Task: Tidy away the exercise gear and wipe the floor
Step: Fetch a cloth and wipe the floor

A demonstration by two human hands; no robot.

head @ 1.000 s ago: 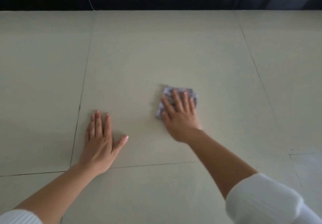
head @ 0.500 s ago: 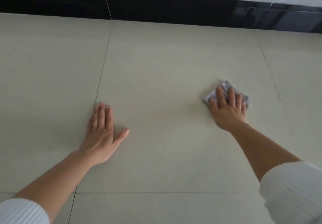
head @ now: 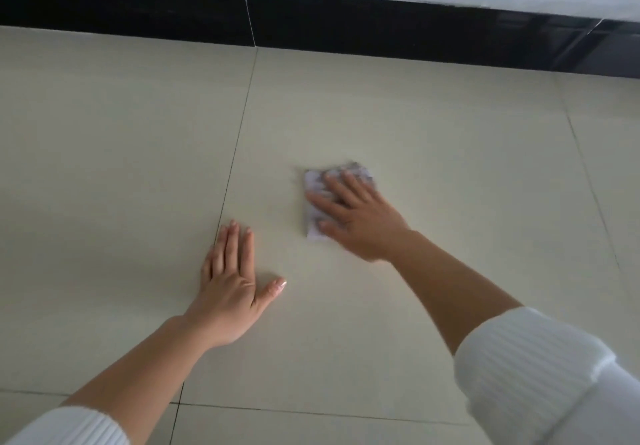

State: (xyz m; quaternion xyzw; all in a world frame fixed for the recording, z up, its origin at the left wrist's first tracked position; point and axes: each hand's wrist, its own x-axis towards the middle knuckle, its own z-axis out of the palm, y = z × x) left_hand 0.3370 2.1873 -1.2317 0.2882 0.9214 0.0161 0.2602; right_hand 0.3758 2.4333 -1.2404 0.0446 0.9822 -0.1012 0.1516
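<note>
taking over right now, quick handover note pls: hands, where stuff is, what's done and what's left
Left hand: open, flat on the floor tiles, holding nothing.
Right hand: open, fingers spread, pressing the cloth onto the floor.
Done: no exercise gear in view; how much floor is wiped cannot be told.
Left: probably wipe on toward the black skirting.

No legible text, labels, brands or numbers, cloth (head: 313, 181) pattern blurred
</note>
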